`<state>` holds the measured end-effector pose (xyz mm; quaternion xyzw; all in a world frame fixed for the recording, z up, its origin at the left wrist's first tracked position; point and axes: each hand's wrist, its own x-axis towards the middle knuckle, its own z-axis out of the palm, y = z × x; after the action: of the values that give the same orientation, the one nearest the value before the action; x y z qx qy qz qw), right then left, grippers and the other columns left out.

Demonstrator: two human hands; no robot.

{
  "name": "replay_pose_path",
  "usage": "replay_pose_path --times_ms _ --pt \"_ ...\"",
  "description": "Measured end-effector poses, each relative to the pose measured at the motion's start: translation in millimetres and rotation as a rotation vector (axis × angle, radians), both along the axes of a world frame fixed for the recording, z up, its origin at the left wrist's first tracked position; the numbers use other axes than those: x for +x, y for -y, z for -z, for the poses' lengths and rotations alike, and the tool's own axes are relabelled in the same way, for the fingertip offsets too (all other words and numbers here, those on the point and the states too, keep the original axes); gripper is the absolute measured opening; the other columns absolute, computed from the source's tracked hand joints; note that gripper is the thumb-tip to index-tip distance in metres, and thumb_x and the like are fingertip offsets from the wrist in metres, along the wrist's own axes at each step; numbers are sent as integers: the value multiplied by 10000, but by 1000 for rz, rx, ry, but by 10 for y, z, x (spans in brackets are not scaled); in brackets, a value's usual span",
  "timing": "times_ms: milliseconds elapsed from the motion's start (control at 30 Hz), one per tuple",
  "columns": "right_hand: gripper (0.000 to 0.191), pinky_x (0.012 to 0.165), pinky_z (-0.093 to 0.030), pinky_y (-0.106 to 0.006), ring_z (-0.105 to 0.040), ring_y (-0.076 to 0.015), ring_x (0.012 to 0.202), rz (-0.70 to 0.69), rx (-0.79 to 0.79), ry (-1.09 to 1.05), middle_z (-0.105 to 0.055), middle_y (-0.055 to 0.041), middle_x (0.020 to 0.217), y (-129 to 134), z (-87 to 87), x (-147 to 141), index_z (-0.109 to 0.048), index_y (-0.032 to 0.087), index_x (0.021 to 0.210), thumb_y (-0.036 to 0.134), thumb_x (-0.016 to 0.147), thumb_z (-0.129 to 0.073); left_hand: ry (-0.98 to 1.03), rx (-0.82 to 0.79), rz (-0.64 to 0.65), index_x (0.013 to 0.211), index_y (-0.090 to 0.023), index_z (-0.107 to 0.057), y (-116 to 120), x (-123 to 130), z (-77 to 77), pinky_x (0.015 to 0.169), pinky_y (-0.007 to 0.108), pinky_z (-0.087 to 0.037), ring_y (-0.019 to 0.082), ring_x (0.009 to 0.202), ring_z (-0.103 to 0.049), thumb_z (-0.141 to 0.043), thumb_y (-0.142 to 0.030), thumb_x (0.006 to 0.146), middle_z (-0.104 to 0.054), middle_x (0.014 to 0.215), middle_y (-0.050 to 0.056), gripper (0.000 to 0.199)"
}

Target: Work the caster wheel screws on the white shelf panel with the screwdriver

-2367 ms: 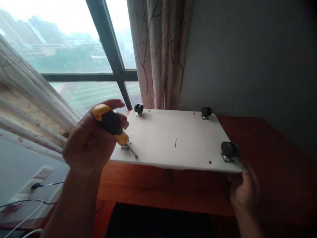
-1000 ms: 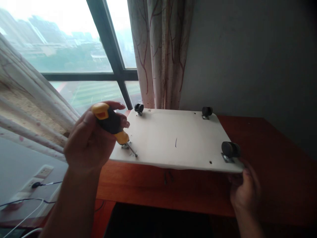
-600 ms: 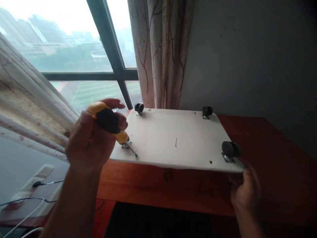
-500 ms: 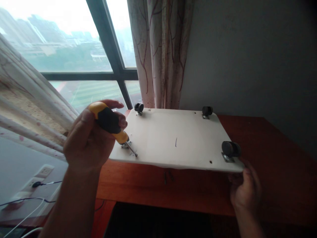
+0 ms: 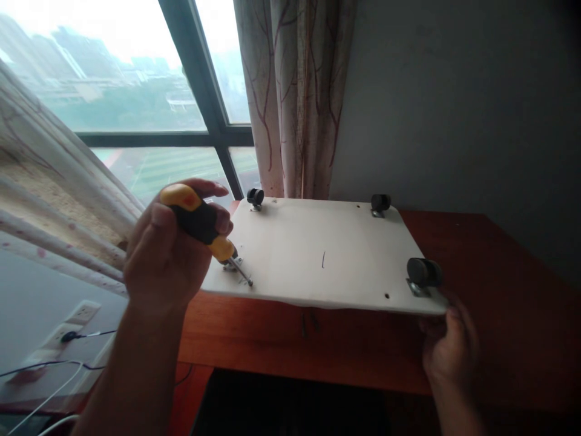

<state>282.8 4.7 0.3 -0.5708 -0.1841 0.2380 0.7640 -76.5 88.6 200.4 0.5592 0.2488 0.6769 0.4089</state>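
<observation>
My left hand (image 5: 175, 248) is closed around the yellow-and-black handle of a screwdriver (image 5: 197, 221), which tilts down to the right. Its shaft ends at the near left part of a white board (image 5: 290, 242); whether the tip sits in a screw is too small to tell. Beside the shaft shows a metal mounting plate (image 5: 233, 264), partly covered by the screwdriver and hand. At the board's near right corner, my right hand (image 5: 449, 345) grips the edge, thumb on top, fingers partly hidden beneath. Black casters stand at the far left (image 5: 255, 197), far right (image 5: 380, 203) and near right (image 5: 424, 272) corners.
The board lies on a reddish-brown wooden table (image 5: 490, 284). Small dark objects (image 5: 309, 322) rest by its front edge. Left are a window (image 5: 167, 97), a curtain (image 5: 54, 175) and wall sockets (image 5: 68, 327) with cables. Another curtain (image 5: 299, 97) hangs behind, beside a grey wall (image 5: 454, 103).
The screwdriver handle and my left wrist have turned slightly, while the tip stays in about the same place. My right hand and the board have hardly moved.
</observation>
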Motion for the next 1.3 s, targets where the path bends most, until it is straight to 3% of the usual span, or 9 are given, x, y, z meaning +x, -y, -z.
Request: replay_pose_path --times_ms 100,200,300,367,533,700,833,1100,1300 --pt "435 524 -402 -238 -532 -101 624 3 -15 22 -671 -43 1022 -4 -10 -22 -706 160 1161 423 818 -654 13 -16 8 993 -214 -750 9 -6 -7 631 325 -597 172 768 -634 -650 -485 898 -683 1175 94 304" --pt "454 486 -355 -239 -471 -97 553 88 -48 132 -635 -3 816 9 10 -32 -698 158 1212 427 854 -622 -21 14 -35 1011 -224 -731 17 3 -12 655 341 -614 199 809 -692 -680 -411 902 -696 1153 87 222" --pt "412 472 -320 -244 -419 -109 508 247 12 334 -505 45 613 100 47 -43 -695 150 1196 408 898 -578 -33 65 -7 1027 -236 -675 15 10 -8 616 351 -606 198 721 -711 -761 -354 853 -712 1134 64 227" --pt "330 495 -350 -250 -437 -113 514 248 66 472 -496 42 600 213 62 -91 -695 155 1114 394 927 -565 -29 83 26 1017 -235 -652 7 8 -2 573 331 -578 163 627 -668 -783 -328 835 -721 1087 52 243" --pt "144 648 -535 -299 -666 -178 762 -247 16 946 -701 -63 886 442 60 -486 -720 214 993 272 946 -597 25 27 43 1051 -125 -702 -13 -16 12 606 313 -569 160 692 -636 -709 -413 864 -684 1083 120 344" --pt "369 895 -603 -395 -695 -240 1038 -639 -71 1276 -713 -86 1156 350 80 -1036 -671 251 1277 189 916 -621 48 37 39 1070 -68 -718 -19 -31 22 683 342 -615 207 757 -693 -675 -349 866 -676 1105 150 350" --pt "461 906 -610 -473 -676 -286 1054 -721 -177 1319 -680 -114 1184 287 62 -1283 -656 234 1315 223 857 -710 -27 91 36 1085 -130 -706 -11 -36 44 684 364 -635 245 824 -737 -723 -307 865 -675 1155 130 283" --pt "306 902 -612 -378 -697 -230 1006 -716 -80 1322 -680 -98 1130 280 50 -1540 -730 221 1039 27 860 -575 -40 112 26 1071 -166 -703 -44 -7 60 629 345 -615 200 716 -720 -783 -354 845 -704 1059 101 305" --pt "300 877 -612 -354 -703 -222 955 -735 -64 1321 -691 -99 1077 295 65 -1623 -722 200 996 -12 864 -556 -11 100 54 1081 -169 -716 -54 3 76 666 316 -588 169 733 -684 -770 -331 862 -709 1038 89 278"
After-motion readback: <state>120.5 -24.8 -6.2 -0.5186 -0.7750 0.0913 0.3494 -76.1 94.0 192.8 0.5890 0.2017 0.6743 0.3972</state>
